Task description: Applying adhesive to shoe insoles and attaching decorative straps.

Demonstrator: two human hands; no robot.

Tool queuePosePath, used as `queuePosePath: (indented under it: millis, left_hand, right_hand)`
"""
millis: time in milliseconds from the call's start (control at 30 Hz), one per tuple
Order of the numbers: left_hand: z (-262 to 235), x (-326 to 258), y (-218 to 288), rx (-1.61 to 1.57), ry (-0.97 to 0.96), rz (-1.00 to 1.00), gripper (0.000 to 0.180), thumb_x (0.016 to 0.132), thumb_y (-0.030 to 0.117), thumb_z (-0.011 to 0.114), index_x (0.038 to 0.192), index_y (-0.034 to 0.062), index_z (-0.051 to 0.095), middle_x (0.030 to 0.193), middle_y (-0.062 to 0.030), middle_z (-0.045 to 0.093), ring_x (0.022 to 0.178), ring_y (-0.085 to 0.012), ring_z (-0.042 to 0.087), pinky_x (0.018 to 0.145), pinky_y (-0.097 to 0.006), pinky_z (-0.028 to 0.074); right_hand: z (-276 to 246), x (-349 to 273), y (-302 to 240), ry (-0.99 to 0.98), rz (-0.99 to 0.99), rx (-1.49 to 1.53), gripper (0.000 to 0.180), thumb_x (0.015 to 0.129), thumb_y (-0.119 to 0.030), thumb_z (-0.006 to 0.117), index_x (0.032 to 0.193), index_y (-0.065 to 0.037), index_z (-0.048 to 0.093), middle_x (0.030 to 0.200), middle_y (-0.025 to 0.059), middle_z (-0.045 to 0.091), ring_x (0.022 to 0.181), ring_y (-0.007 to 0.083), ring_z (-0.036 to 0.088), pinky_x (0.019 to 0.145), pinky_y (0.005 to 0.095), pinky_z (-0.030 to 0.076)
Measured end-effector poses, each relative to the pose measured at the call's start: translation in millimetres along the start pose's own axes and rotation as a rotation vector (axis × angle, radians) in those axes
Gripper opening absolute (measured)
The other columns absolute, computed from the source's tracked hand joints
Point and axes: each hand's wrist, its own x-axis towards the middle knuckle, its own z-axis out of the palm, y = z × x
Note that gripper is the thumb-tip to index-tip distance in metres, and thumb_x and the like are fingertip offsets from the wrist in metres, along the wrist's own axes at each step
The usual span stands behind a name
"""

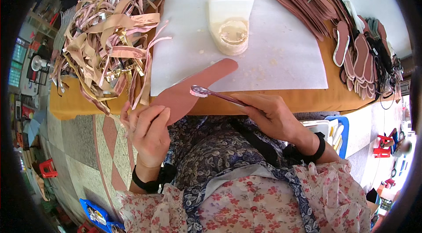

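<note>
My left hand pinches the near end of a flat reddish-brown shoe insole, which slants up to the right over the table's front edge. In my right hand is a toothbrush with a dark handle, its bristled head over the middle of the insole. Whether the bristles touch the insole I cannot tell. Beyond them stands a white glue pot, its round opening crusted with yellowish residue.
A heap of tan and pink strips lies at the left. Stacked insoles lie at the far right, with more insoles hanging by the right edge. White paper covers part of the orange tabletop. A blue bin stands below.
</note>
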Motion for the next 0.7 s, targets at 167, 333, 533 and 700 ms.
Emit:
queuePosePath:
  millis: [167, 333, 533, 700]
  left_hand:
    - [-0.2, -1.6, 1.8, -0.048, 0.011, -0.079, 0.024, 0.070, -0.006, 0.064, 0.088, 0.0088, 0.070, 0.092, 0.0005, 0.063, 0.087, -0.0183, 0.058, 0.104, -0.046, 0.032]
    - [3.9, -2.2, 3.1, -0.111, 0.030, -0.147, 0.027, 0.068, -0.008, 0.064, 0.088, 0.0083, 0.070, 0.090, -0.0004, 0.063, 0.086, -0.0193, 0.058, 0.103, -0.044, 0.033]
    - [2.7, -1.6, 4.3, -0.144, 0.007, -0.192, 0.023, 0.069, -0.007, 0.065, 0.087, 0.0077, 0.070, 0.088, -0.0016, 0.063, 0.085, -0.0200, 0.058, 0.102, -0.044, 0.034]
    - [4.5, -4.6, 1.6, -0.181, 0.002, -0.198, 0.023, 0.070, -0.007, 0.066, 0.087, 0.0080, 0.069, 0.089, -0.0018, 0.063, 0.084, -0.0199, 0.058, 0.102, -0.043, 0.034]
  right_hand:
    - [4.8, -12.5, -2.7, -0.019, -0.005, -0.007, 0.036, 0.086, -0.005, 0.062, 0.122, -0.004, 0.058, 0.089, 0.0186, 0.064, 0.080, 0.0372, 0.063, 0.068, 0.0409, 0.051]
    - [16.9, -11.9, -1.9, -0.008, -0.031, -0.020, 0.037, 0.086, -0.006, 0.062, 0.122, -0.005, 0.057, 0.082, 0.0178, 0.062, 0.074, 0.0366, 0.062, 0.063, 0.0418, 0.050]
    - [15.6, -12.3, 33.4, 0.097, -0.014, -0.151, 0.033, 0.087, -0.007, 0.061, 0.120, -0.005, 0.059, 0.085, 0.0183, 0.063, 0.073, 0.0365, 0.063, 0.063, 0.0417, 0.050]
    - [2.3, -15.0, 35.0, 0.100, 0.137, -0.244, 0.031, 0.087, -0.008, 0.060, 0.118, -0.004, 0.060, 0.086, 0.0194, 0.063, 0.074, 0.0364, 0.063, 0.064, 0.0408, 0.050]
